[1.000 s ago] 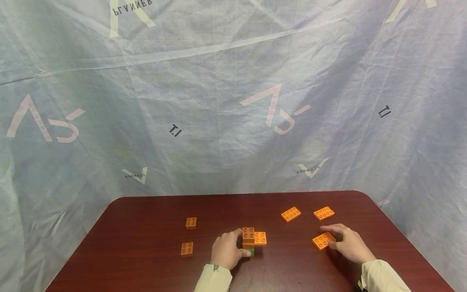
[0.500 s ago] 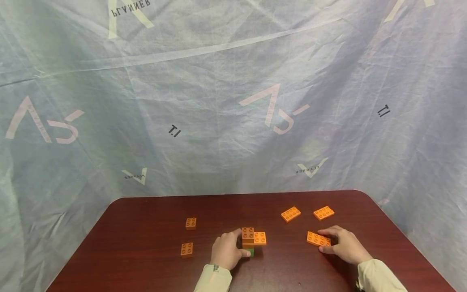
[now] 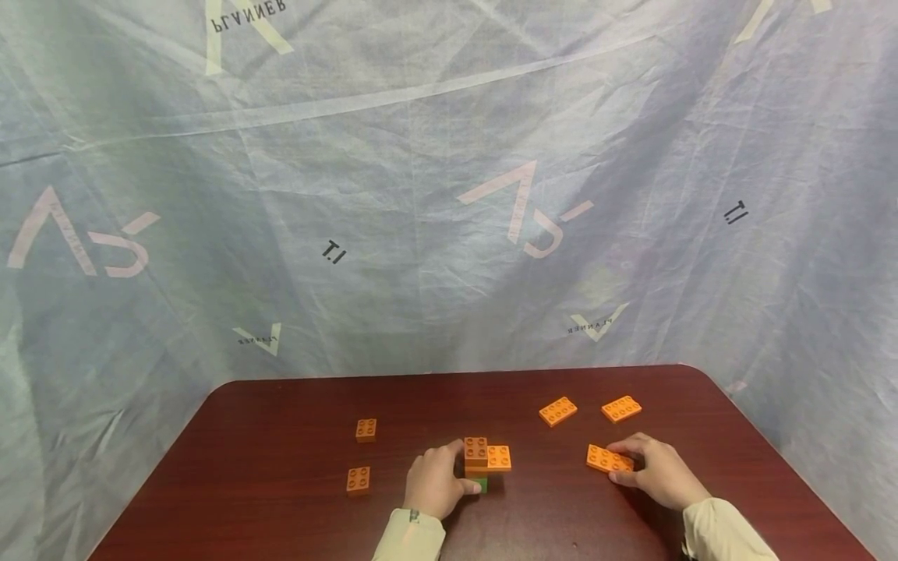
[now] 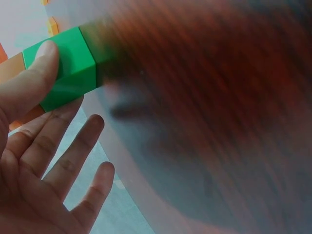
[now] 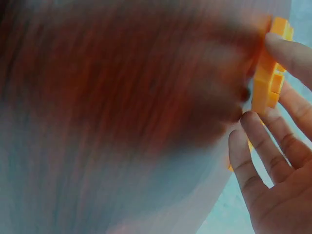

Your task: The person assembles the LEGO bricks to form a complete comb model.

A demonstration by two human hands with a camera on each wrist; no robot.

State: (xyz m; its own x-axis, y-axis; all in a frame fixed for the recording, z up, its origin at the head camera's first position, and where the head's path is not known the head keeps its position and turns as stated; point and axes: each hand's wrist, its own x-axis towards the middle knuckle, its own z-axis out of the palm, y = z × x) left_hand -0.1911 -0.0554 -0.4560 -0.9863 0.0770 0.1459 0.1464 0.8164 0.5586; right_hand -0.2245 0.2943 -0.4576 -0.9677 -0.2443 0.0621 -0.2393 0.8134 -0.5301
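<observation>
My left hand [image 3: 436,481] grips a small stack of building bricks between thumb and fingers. At its bottom is a green brick [image 3: 481,484], on which the thumb presses in the left wrist view. Above it lies an orange flat plate [image 3: 500,458] that juts out to the right, with an orange square brick [image 3: 475,448] on its left part. To the right, my right hand [image 3: 659,471] pinches the right end of an eight-stud orange plate [image 3: 599,458] between thumb and fingers. Whether that plate touches the table cannot be told.
Two more orange plates, one nearer the middle [image 3: 558,411] and one further right [image 3: 621,409], lie towards the table's back. On the left are two orange square bricks, a far one [image 3: 366,430] and a near one [image 3: 358,480]. Behind the dark red table [image 3: 281,436] hangs a grey cloth [image 3: 393,296].
My right hand has moved slightly left with the orange plate, and the plate has turned so that its left end points further back. My left hand and the stack have stayed in place.
</observation>
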